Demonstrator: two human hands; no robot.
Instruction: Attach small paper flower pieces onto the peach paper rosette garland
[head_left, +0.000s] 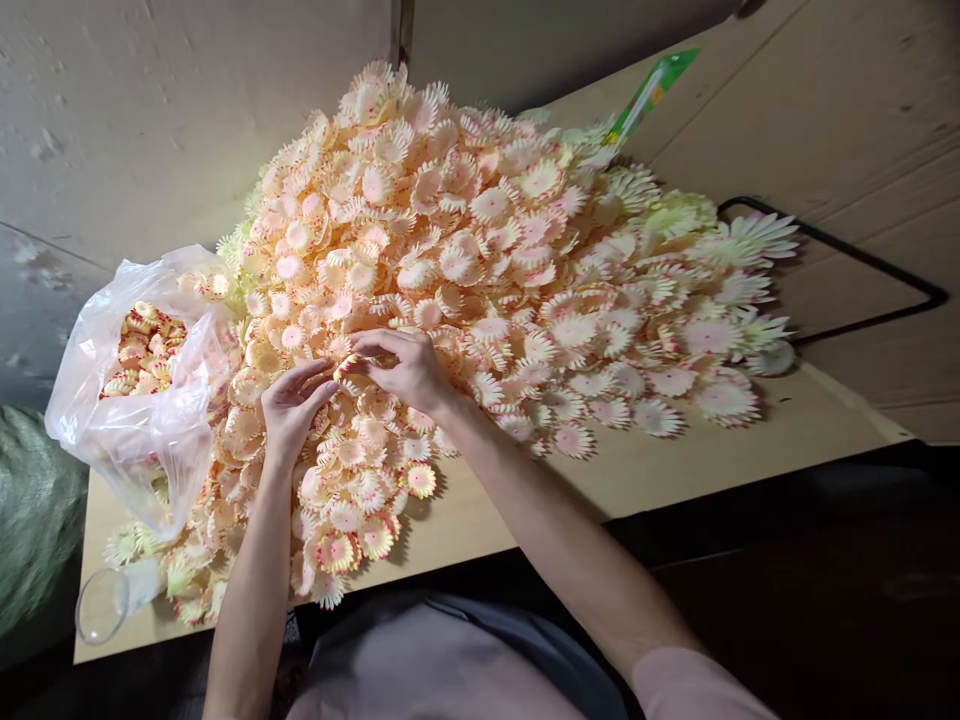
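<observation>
A large heap of small artificial flower heads, peach, pink and pale yellow, covers a wooden table. My left hand and my right hand meet over the near part of the heap. Both pinch one small flower piece between their fingertips. My left fingers are pressed together on its left side. My right fingers curl over it from the right.
A clear plastic bag holding more flower heads lies at the left edge of the heap. A clear round cup sits at the table's near left corner. A green packet and a black wire frame lie behind the heap.
</observation>
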